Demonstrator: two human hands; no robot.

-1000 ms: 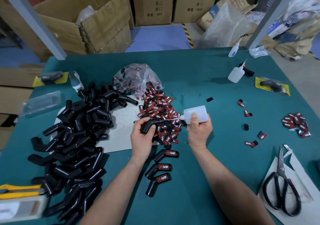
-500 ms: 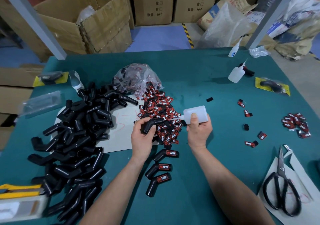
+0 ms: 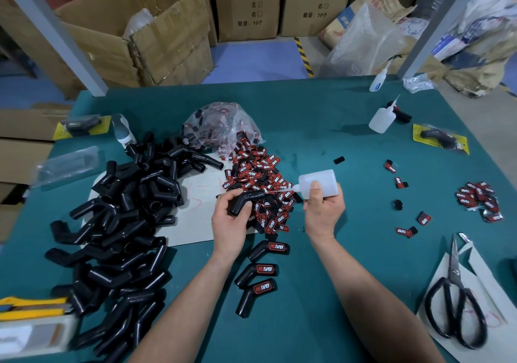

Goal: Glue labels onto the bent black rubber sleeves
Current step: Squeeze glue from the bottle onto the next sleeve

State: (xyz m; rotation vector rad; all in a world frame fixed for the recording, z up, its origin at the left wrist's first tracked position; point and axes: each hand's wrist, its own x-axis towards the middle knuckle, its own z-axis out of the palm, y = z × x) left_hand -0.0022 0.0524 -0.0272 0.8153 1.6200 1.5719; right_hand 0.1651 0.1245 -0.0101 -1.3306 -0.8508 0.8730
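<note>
**Nozzle on the sleeve, both your hands full**

Well to the left of your left hand, a heap of unlabelled sleeves spreads over the green worktop, too many and too tangled to count. Your left hand is curled round one bent black rubber sleeve, thumb on top and fingers wrapped under the lower leg, so the upper leg points toward your right hand. Just behind and under that sleeve lies the big pile of labels, red and black; "TAPER" reads in white on many, while the red letters before it are too small to make out. Just below your left hand lie three finished sleeves in a column, each with one such label on its wide end.

Your right hand grips a white glue bottle on its side, thumb pressed across the front and fingers closed behind it; the thin nozzle reaches left and touches the held sleeve's upper leg.

Right of that hand lie four single labels, well apart, then a small heap of labels. Beyond it stand two more glue bottles. Below and right, one pair of black-handled scissors rests on paper. The cartons past the worktop carry Chinese print and "10个".
</note>
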